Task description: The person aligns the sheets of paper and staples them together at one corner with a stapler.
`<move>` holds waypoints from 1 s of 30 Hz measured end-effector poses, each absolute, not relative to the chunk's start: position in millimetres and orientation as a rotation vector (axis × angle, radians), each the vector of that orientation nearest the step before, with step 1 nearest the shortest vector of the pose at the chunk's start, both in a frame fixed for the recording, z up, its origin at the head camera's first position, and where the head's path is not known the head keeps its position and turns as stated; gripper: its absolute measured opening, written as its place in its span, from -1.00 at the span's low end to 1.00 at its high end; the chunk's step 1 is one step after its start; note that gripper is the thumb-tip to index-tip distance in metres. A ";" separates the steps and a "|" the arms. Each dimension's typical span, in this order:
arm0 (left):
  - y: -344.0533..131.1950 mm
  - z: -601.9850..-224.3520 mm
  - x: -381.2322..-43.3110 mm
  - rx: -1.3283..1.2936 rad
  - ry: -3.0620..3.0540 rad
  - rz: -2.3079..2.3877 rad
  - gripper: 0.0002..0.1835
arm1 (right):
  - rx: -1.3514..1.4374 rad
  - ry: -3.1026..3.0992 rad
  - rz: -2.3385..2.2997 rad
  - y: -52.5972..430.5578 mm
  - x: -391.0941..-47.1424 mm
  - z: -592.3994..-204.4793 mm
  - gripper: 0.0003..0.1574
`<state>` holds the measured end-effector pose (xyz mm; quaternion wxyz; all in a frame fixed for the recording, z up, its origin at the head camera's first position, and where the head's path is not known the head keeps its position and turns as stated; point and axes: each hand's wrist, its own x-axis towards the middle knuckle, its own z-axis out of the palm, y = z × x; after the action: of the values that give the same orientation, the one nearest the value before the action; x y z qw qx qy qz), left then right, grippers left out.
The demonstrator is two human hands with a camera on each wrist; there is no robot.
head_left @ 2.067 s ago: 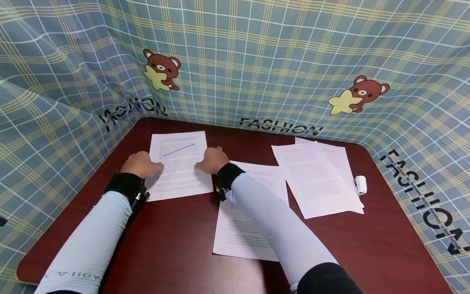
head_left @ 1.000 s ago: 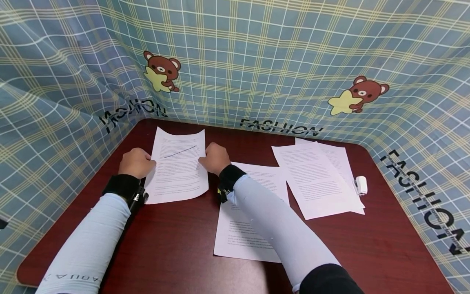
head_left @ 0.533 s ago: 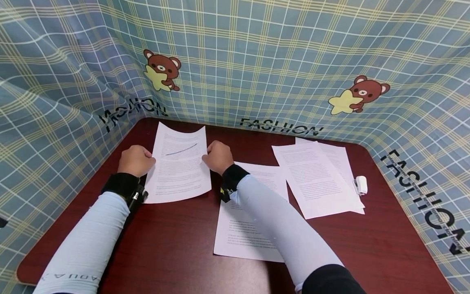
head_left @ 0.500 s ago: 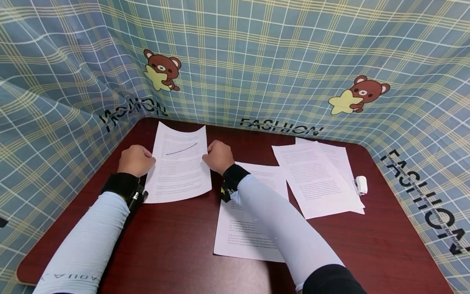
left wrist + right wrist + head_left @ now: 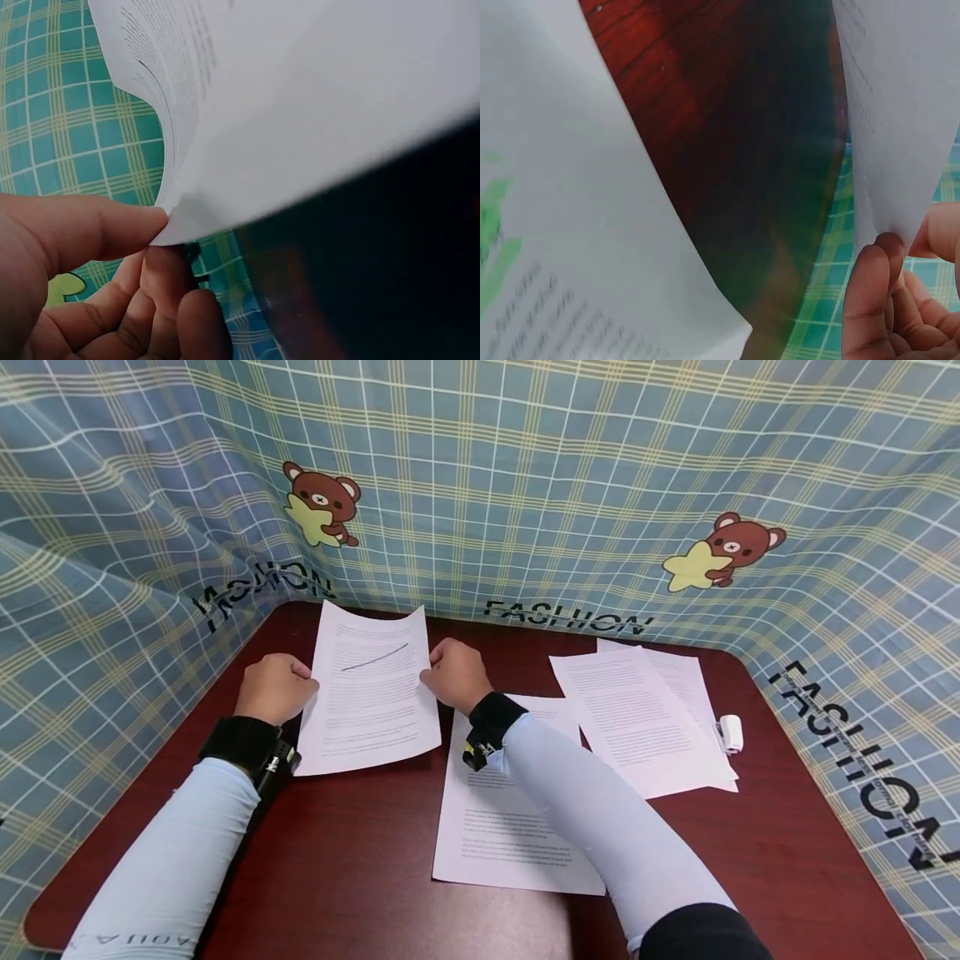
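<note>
A printed sheet of paper (image 5: 375, 710) with a slanting dark line across its text is held at the table's far left. My left hand (image 5: 276, 689) pinches its left edge; in the left wrist view, the thumb (image 5: 112, 227) lies on one side with the index finger beneath. My right hand (image 5: 459, 678) pinches the opposite edge, and the right wrist view shows its fingers (image 5: 866, 300) curled at the paper. Between the hands the sheet bows, its top corners curling up. Under my right forearm lies another printed sheet (image 5: 510, 843), partly hidden; green marking shows on a sheet (image 5: 592, 150) in the right wrist view.
Two overlapping printed sheets, the upper one (image 5: 637, 727) and the lower one (image 5: 686, 677), lie on the right of the dark red table (image 5: 345, 860). Beside them is a small white object (image 5: 731, 733). A plaid curtain (image 5: 465, 510) hangs around the table's back and sides.
Both hands earlier rested with the sheet flat; it has since been lifted and bowed. The right hand has shifted right and away, carrying its edge along. The head view has turned slightly.
</note>
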<state>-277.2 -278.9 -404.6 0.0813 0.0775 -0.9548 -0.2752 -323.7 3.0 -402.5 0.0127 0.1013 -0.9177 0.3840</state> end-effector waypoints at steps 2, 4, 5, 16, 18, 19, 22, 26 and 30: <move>-275.3 -401.2 -276.4 0.215 -2.838 -0.838 -0.73 | 0.328 -2.854 1.203 8.9 -323.2 -399.7 -0.82; -271.2 -397.9 -275.3 0.194 -2.827 -0.848 -0.74 | 0.342 -2.845 1.218 15.5 -322.5 -396.7 -0.80; -269.1 -396.5 -274.7 0.182 -2.820 -0.851 -0.74 | 0.348 -2.841 1.222 19.1 -322.2 -395.2 -0.79; -244.5 -383.4 -270.4 0.069 -2.784 -0.844 -0.78 | 0.359 -2.810 1.262 59.1 -314.6 -386.8 -0.74; -239.4 -380.7 -269.7 0.049 -2.775 -0.843 -0.79 | 0.357 -2.810 1.270 65.8 -312.8 -384.5 -0.74; -237.1 -379.6 -269.5 0.037 -2.771 -0.845 -0.80 | 0.354 -2.813 1.265 68.9 -311.8 -383.3 -0.74; -229.3 -375.8 -268.4 -0.004 -2.770 -0.865 -0.80 | 0.349 -2.823 1.250 78.7 -308.7 -380.2 -0.75; -218.7 -371.1 -265.3 -0.052 -2.780 -0.896 -0.79 | 0.354 -2.815 1.220 92.9 -303.6 -376.4 -0.75; -208.0 -367.4 -261.5 -0.109 -2.789 -0.935 -0.79 | 0.385 -2.792 1.222 109.1 -296.7 -372.9 -0.74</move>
<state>-261.5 -208.0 -367.4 0.0992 -0.0367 -0.9429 -0.3160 -296.7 109.1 -372.9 0.0346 0.1254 -0.9083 0.3976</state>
